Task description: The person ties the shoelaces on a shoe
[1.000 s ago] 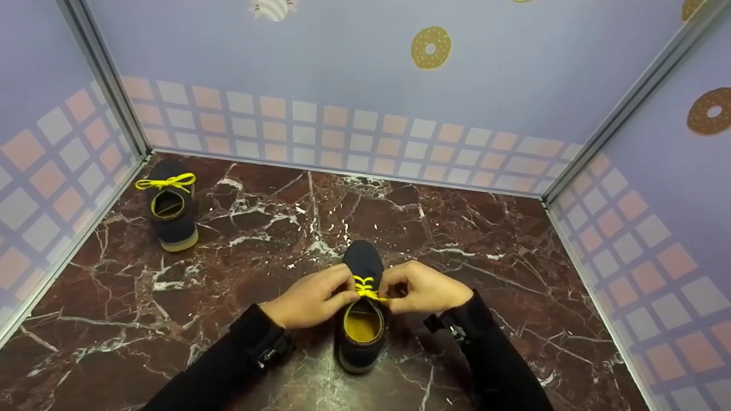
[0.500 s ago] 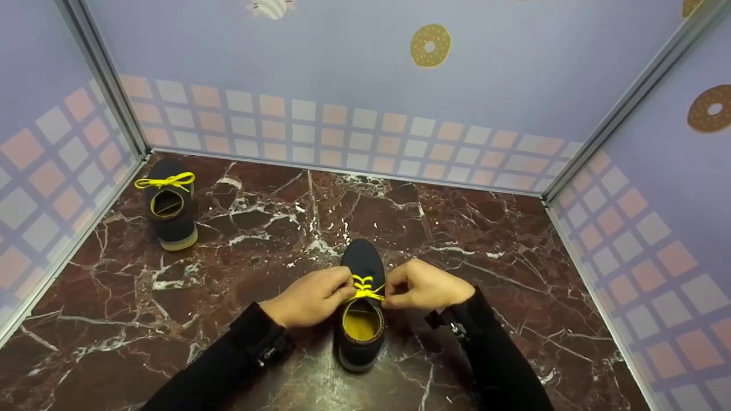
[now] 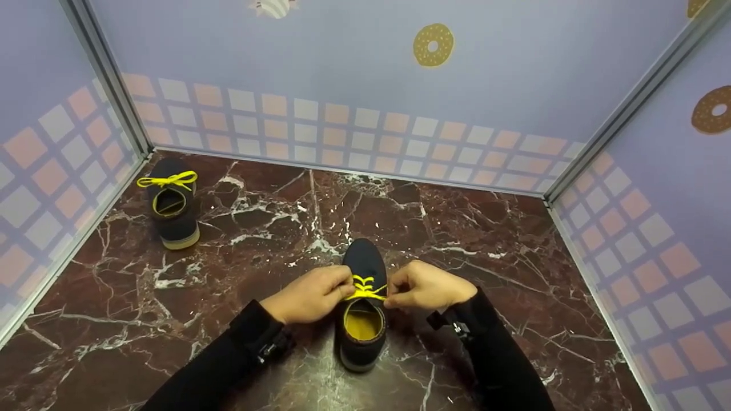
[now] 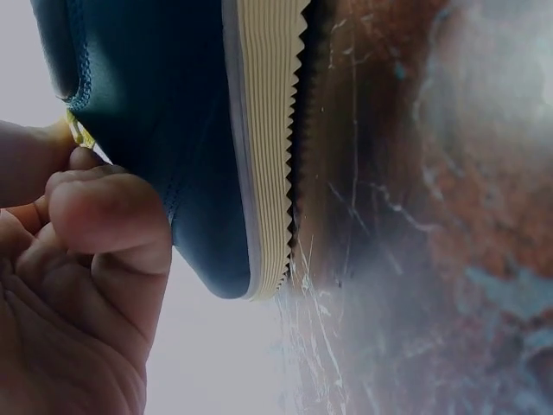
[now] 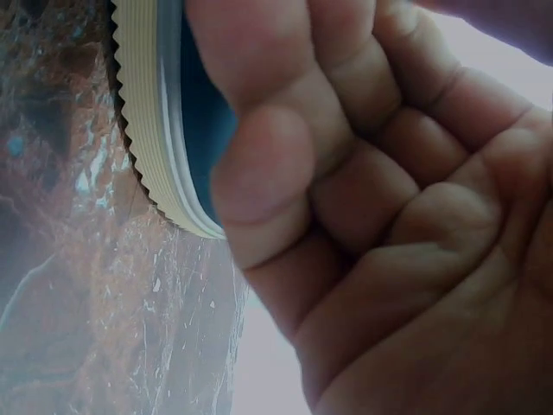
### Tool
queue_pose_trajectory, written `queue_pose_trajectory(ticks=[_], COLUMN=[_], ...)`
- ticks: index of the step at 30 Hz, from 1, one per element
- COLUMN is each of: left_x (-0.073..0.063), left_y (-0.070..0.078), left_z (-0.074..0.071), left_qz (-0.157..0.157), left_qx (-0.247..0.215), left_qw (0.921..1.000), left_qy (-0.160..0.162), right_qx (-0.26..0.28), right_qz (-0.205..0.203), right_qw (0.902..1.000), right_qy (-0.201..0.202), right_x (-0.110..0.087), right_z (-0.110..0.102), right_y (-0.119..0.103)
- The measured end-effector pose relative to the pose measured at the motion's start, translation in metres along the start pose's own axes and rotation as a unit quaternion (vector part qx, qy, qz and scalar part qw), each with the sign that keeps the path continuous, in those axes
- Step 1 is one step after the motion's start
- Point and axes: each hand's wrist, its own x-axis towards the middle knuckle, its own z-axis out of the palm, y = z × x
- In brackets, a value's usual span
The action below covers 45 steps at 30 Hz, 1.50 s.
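Observation:
A dark shoe [image 3: 362, 256] with a yellow lining stands on the marbled surface between both hands, its toe pointing away. Yellow shoelaces [image 3: 365, 293] cross its front and stretch sideways below the crossings. On the left side, my left hand [image 3: 311, 294] pinches the lace between thumb and curled fingers. My right hand [image 3: 428, 285] pinches the lace's other side at the shoe's right edge. In the left wrist view a bit of yellow lace [image 4: 79, 130] shows by the fingers; the ribbed cream sole [image 4: 270, 130] rests on the surface. In the right wrist view the curled fingers hide the lace.
A second dark shoe [image 3: 178, 225], its yellow laces tied in a bow [image 3: 168, 180], stands at the back left near the corner. Pale purple panels [image 3: 342, 68] with printed squares and donuts border the marbled surface [image 3: 274, 228] at the back and both sides.
My right hand has moved slightly to the right, away from the shoe's middle, and the lace looks drawn wider. The left hand has barely moved; both shoes stay in place.

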Motion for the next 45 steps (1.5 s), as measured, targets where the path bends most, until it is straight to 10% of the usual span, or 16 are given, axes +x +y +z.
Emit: queue_pose_trajectory(ticks=[45], left_x=[-0.0013], left_y=[-0.0041], left_z=[-0.0059], left_qz=[-0.005], left_qx=[0.014], left_qw=[0.9998], left_qy=[-0.015], right_qx=[0.011], right_qz=[0.007], right_qw=[0.9998], right_qy=[-0.011], right_x=[-0.0006], right_z=[-0.0025], right_y=[0.0055])
